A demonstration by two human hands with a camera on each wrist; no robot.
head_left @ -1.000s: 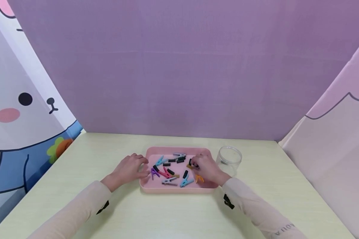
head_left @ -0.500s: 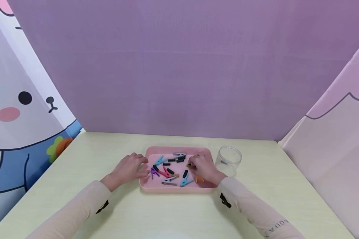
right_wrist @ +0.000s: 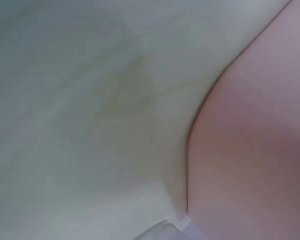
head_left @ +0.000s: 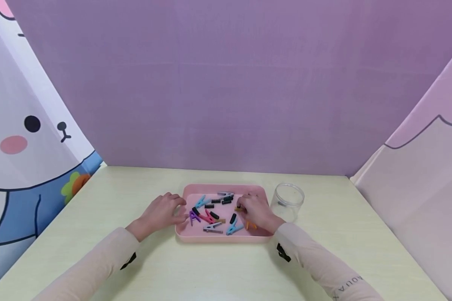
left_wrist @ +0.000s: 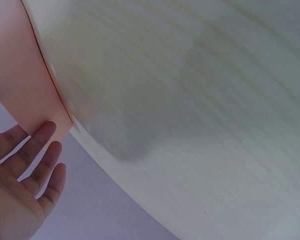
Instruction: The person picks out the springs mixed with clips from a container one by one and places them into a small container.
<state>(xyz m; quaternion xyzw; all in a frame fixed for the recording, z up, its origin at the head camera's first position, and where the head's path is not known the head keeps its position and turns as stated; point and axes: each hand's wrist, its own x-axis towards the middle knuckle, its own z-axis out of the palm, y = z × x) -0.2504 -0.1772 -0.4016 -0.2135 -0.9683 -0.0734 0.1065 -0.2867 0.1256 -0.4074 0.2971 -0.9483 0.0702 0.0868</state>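
A pink tray [head_left: 226, 239] holds black springs, gold springs and spring clips: light blue clips [head_left: 201, 202], a purple clip [head_left: 194, 217], a pink clip [head_left: 208, 217], grey clips [head_left: 212, 228] and an orange clip [head_left: 250, 225]. My right hand [head_left: 257, 211] reaches into the tray's right side, fingers bent down over a gold spring [head_left: 238, 209] and a small black piece; I cannot tell whether it pinches either. My left hand [head_left: 165, 212] rests at the left rim, fingers spread and loosely bent. In the left wrist view its fingertips [left_wrist: 50, 127] overlap the tray's outer wall.
A clear round jar [head_left: 289, 196] stands just right of the tray, with a small dark piece inside. The pale wood-look table [head_left: 226, 271] ends at a purple backdrop [head_left: 226, 104]. Printed cloths hang on both sides.
My right hand has shifted slightly left and its fingers have lowered over the gold spring and black piece. Over the last half second it stays nearly still. My left hand keeps its place.
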